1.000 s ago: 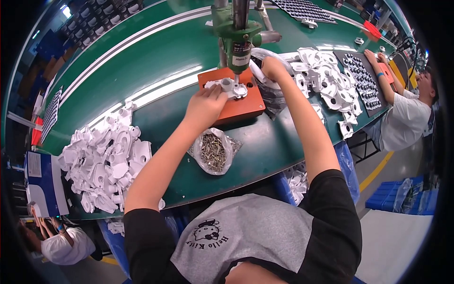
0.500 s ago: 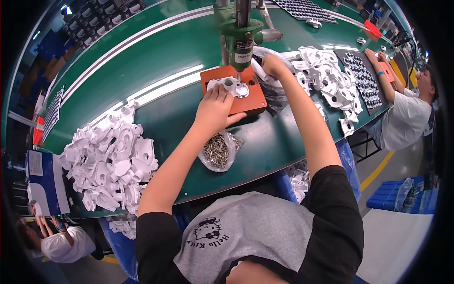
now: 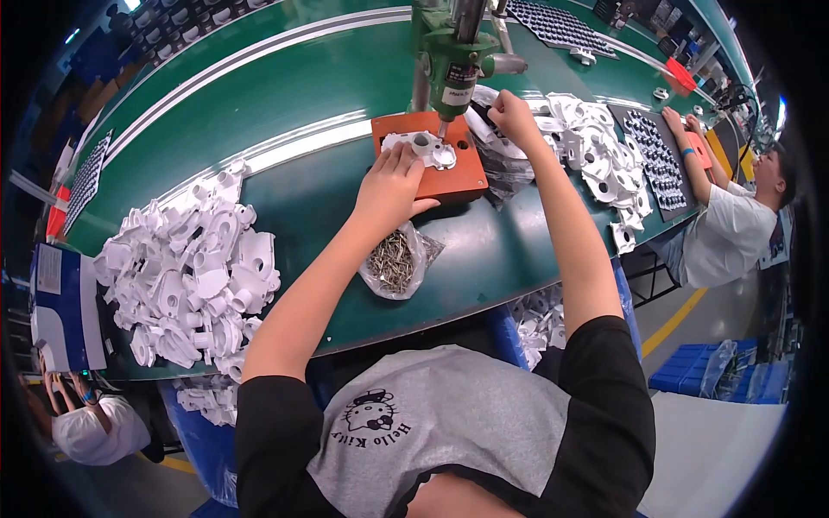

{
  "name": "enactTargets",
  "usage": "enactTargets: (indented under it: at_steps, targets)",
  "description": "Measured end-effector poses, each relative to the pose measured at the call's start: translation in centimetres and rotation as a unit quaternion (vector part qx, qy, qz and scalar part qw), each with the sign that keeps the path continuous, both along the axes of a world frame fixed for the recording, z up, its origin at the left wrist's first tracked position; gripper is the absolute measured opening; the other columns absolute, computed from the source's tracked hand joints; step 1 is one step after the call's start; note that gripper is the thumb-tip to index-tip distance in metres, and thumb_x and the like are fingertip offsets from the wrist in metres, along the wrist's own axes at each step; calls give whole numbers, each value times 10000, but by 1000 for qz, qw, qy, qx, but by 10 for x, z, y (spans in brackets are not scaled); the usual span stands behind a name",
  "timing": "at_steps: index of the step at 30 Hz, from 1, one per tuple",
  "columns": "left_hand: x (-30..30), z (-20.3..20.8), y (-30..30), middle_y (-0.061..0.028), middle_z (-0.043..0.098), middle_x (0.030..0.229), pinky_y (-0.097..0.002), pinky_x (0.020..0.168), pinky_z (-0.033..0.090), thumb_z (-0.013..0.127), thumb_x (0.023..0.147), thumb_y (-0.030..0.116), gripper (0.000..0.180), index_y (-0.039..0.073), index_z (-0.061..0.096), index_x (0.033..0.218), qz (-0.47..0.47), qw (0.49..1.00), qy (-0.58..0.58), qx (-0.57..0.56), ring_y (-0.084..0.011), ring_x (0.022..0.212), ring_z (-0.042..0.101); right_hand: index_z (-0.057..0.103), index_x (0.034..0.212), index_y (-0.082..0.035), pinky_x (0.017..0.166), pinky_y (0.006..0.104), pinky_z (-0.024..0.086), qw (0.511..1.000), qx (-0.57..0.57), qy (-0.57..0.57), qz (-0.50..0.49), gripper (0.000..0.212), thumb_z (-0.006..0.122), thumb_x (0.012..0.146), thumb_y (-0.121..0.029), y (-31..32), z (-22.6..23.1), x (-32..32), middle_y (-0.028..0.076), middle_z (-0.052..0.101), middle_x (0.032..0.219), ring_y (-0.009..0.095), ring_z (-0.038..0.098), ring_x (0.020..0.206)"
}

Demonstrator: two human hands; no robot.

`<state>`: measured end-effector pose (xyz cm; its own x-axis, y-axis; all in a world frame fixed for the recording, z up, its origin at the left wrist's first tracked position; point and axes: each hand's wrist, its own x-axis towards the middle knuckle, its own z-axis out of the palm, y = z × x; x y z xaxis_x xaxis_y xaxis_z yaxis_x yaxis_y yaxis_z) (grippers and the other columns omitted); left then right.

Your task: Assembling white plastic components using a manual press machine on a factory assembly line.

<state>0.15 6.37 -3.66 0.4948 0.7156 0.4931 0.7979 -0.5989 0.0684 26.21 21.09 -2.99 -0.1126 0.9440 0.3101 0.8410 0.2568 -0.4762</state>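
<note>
Head view. The left hand (image 3: 390, 186) lies flat on the near left part of the orange plate (image 3: 458, 173), fingers spread and fingertips touching the white part (image 3: 420, 147) seated on it. It is an open, pressing hold rather than a pinch, probably to keep the part from shifting under the tool. The part sits at the far middle of the plate, directly below the nose of the green press (image 3: 456, 56), whose column rises out of the far edge of the picture; that placement likely lines a hole in the part up with the ram.

The right hand (image 3: 511, 116) is raised just right of the press head, fingers curled closed on something dark. Whether that is a lever or the edge of the clear bag (image 3: 496, 168) beside the plate cannot be told.

An open bag of small metal pins (image 3: 395, 261) lies on the green bench (image 3: 285, 104) just near of the plate, beside the left wrist, within easy reach of that hand. A heap of white parts (image 3: 186, 276) is at the near left of the bench, and a second heap (image 3: 596, 155) lies right of the plate, so stock sits on both sides of the press.

At the far right, another person (image 3: 730, 233) leans over dark trays (image 3: 656, 155) of small pieces. At the near left edge, a third person's white sleeve (image 3: 86, 432) shows below a blue and white box (image 3: 60, 306).
</note>
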Motion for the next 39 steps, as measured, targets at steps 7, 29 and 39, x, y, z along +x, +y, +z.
enactTargets:
  at_steps: [7, 29, 39]
  targets:
    - [0, 0, 2, -236, 544, 1181, -422, 1024, 372, 770, 634, 403, 641, -23, 538, 1053, -16, 999, -23, 17, -355, 1158, 508, 604, 904, 28, 720, 291, 486, 976, 43, 177, 123, 182, 639, 768, -88, -57, 14, -35, 96, 652, 788, 177, 626, 741]
    - [-3, -6, 2, -203, 513, 1226, -424, 1015, 378, 770, 647, 373, 648, -2, 513, 1110, -8, 999, -46, -7, -352, 1200, 461, 694, 864, -29, 675, 289, 469, 977, 86, 114, 161, 140, 701, 755, -117, -89, 3, -67, 93, 651, 802, 220, 622, 741]
    - [-2, -6, 4, -199, 529, 1205, -415, 995, 397, 779, 637, 364, 631, 12, 524, 1094, -8, 999, -47, 9, -349, 1181, 479, 683, 834, -39, 821, 371, 412, 949, 212, -16, 232, 127, 663, 777, -150, -85, 0, -67, 96, 655, 923, 287, 566, 915]
